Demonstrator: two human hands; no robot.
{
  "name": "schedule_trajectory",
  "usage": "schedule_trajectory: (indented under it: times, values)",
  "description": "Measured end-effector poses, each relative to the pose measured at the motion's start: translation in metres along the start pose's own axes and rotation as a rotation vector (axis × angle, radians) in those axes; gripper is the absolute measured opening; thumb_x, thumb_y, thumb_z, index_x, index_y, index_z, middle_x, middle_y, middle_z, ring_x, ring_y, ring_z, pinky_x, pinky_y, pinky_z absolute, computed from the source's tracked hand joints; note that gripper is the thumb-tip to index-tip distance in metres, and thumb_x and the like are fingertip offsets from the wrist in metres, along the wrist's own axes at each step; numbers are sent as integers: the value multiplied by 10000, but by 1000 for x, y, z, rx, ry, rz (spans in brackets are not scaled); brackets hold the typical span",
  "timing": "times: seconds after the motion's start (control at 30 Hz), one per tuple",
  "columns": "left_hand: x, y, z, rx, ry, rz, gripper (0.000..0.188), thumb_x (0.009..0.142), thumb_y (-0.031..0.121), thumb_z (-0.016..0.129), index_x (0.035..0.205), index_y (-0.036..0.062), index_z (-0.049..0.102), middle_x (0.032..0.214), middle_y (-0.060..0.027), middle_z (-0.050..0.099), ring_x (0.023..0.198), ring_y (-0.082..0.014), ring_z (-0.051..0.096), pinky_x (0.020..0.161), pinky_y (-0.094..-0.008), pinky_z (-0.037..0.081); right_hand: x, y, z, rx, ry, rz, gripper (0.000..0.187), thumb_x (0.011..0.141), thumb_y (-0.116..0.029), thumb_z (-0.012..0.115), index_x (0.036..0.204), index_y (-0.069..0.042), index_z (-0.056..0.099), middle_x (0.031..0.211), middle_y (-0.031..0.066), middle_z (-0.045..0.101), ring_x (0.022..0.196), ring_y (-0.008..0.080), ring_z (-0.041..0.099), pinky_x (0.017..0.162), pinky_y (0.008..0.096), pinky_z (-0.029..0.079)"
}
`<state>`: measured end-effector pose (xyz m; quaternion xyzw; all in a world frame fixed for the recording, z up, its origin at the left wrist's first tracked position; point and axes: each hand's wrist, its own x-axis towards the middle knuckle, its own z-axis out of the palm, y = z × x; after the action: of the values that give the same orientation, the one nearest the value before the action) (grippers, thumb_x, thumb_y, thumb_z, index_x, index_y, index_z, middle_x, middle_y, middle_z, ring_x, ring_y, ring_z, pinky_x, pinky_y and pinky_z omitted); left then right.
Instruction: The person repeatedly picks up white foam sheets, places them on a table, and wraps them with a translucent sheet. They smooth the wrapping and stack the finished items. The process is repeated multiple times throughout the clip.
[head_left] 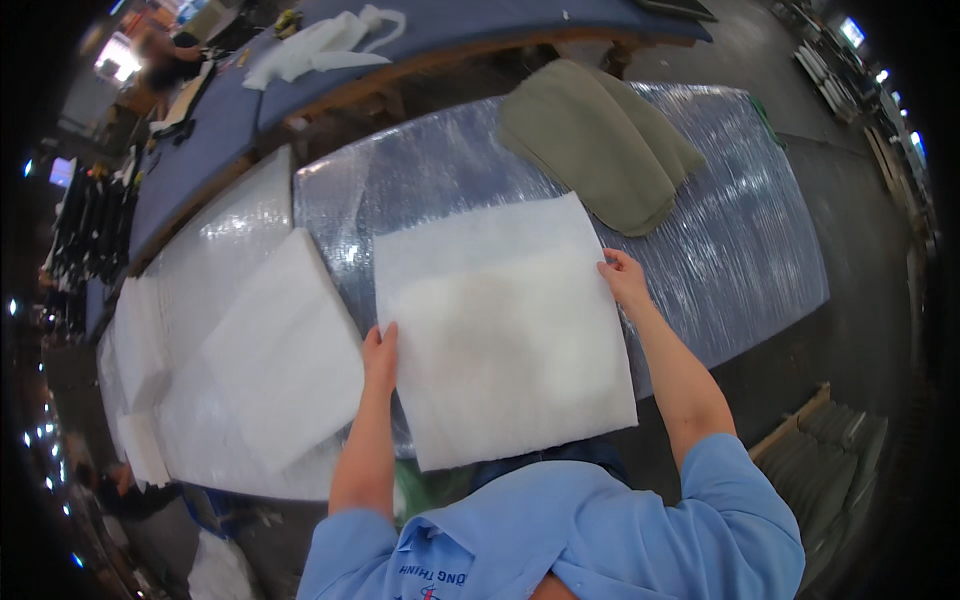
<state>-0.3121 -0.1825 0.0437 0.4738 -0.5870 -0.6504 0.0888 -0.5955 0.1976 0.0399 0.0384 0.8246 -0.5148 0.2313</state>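
Observation:
A roughly square white sheet of soft padding (510,390) spans the space in front of me, with a greyish shadow across its middle. Its left edge is pinched in my left hand (381,358), thumb upward. My right hand (623,277) grips the right edge, higher up toward the far corner. Beneath and beyond the sheet lies a work surface covered in shiny clear plastic film (740,240). Olive-green fabric pieces (600,145) lie overlapped just past the sheet's far right corner. To the left of my left hand rests another white padding sheet (285,350).
Folded white padding (142,345) sits at the far left end. A blue-topped table (470,30) runs along the back, bearing crumpled white material (325,50). Grey-green pieces (825,460) are stacked low at the right. Another person (165,60) is at the far left.

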Motion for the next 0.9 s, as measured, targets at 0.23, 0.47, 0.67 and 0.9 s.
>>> schedule_trajectory:
  times: [0.23,0.47,0.67,0.9]
  values:
    - [-62,-52,-33,29,17,-198,270,988,228,703,1162,33,639,1087,-32,686,924,-119,604,816,-286,493,-86,72,-21,37,-4,136,299,912,-200,758,1157,-39,699,823,9,664,737,92,600,689,271,497]
    - [-104,-71,-44,221,-30,-114,279,947,195,714,1150,7,678,964,-34,705,840,-117,617,760,-291,499,-120,109,-17,-116,21,37,209,893,-208,769,950,-28,680,757,14,662,672,108,575,640,303,477]
    - [-96,-68,-38,395,140,81,278,933,218,705,1079,-18,689,897,-60,700,782,-135,602,727,-311,489,-115,104,-18,-85,27,-48,206,896,-208,764,919,-27,669,741,21,646,659,113,562,628,306,467]
    - [-110,-91,-39,499,247,115,272,935,244,717,1021,-9,661,863,-59,679,741,-138,582,695,-308,482,-117,112,-20,-144,18,-120,207,904,-214,747,909,-25,663,733,22,623,668,124,551,642,314,463]
